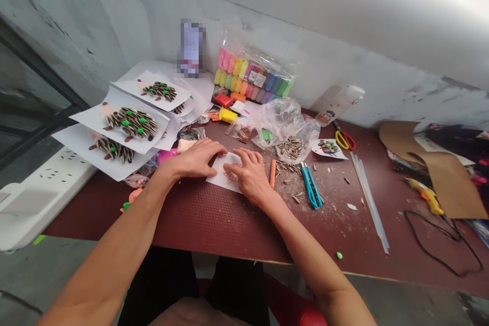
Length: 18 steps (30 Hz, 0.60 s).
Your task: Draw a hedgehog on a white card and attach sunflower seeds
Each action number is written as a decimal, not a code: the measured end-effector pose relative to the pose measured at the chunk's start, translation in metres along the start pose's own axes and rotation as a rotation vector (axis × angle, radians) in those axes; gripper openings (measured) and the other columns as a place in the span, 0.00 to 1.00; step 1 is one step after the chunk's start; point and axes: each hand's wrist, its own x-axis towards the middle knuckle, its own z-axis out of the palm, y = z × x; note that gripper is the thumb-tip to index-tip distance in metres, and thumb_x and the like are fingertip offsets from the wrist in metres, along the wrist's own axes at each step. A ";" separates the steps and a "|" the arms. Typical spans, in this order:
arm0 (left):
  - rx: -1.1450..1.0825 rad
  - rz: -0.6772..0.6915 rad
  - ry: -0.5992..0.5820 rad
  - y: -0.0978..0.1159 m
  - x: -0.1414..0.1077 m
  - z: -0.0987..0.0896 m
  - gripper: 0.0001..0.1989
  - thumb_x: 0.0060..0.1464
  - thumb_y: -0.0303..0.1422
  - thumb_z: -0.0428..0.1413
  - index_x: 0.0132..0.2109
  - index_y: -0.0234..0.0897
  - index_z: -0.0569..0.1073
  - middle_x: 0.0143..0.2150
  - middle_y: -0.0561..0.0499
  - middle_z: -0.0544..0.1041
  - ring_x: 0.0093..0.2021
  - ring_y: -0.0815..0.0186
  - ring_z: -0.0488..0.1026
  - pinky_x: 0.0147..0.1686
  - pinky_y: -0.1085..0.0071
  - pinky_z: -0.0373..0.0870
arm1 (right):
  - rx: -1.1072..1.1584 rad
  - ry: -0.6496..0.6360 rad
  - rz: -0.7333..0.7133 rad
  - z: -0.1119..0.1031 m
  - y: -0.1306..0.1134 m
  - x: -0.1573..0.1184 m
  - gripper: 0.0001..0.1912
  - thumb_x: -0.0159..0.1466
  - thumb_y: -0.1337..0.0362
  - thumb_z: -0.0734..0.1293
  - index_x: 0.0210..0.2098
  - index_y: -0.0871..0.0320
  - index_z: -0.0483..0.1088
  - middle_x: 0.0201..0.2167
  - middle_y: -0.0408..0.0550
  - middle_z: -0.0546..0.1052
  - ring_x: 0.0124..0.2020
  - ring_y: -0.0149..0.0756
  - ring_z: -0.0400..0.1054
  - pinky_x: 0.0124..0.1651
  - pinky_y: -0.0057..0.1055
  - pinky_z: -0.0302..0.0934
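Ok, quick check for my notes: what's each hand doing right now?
Left hand: open, fingertips at the edge of the paper, holding nothing.
Right hand: open, fingers resting on the paper, nothing gripped.

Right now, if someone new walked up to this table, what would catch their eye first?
The hedgehog figures on white sheets at the left of the table would likely draw the eye first, built from striped sunflower seeds with green dots. Behind them, near the wall, sits a bright rainbow pack of modelling clay. At the centre, the left hand and right hand rest on a small white sheet of paper.
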 end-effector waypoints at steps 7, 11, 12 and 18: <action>-0.015 0.004 0.060 0.003 -0.010 0.008 0.28 0.49 0.30 0.55 0.59 0.41 0.70 0.55 0.46 0.75 0.55 0.52 0.69 0.60 0.56 0.63 | 0.011 0.091 0.088 -0.004 0.009 -0.008 0.20 0.69 0.73 0.64 0.52 0.46 0.80 0.67 0.52 0.68 0.64 0.51 0.60 0.63 0.51 0.51; -0.009 -0.003 0.122 0.004 -0.013 0.015 0.28 0.49 0.30 0.54 0.59 0.42 0.69 0.55 0.46 0.75 0.56 0.52 0.69 0.64 0.54 0.60 | -0.009 0.074 0.036 -0.003 0.008 -0.010 0.19 0.69 0.72 0.65 0.52 0.45 0.80 0.66 0.51 0.68 0.64 0.49 0.59 0.63 0.51 0.51; -0.010 -0.006 0.138 0.004 -0.014 0.017 0.28 0.48 0.30 0.54 0.59 0.41 0.69 0.55 0.46 0.75 0.57 0.53 0.69 0.65 0.54 0.58 | -0.010 0.060 0.023 -0.003 0.007 -0.009 0.19 0.69 0.71 0.65 0.53 0.45 0.79 0.67 0.52 0.68 0.65 0.49 0.58 0.63 0.50 0.51; -0.018 -0.029 0.192 0.008 -0.017 0.026 0.31 0.47 0.31 0.54 0.61 0.39 0.68 0.58 0.43 0.75 0.60 0.51 0.68 0.70 0.49 0.53 | -0.037 0.031 -0.006 0.002 0.004 -0.007 0.18 0.71 0.69 0.65 0.55 0.45 0.78 0.68 0.52 0.68 0.67 0.51 0.57 0.65 0.51 0.50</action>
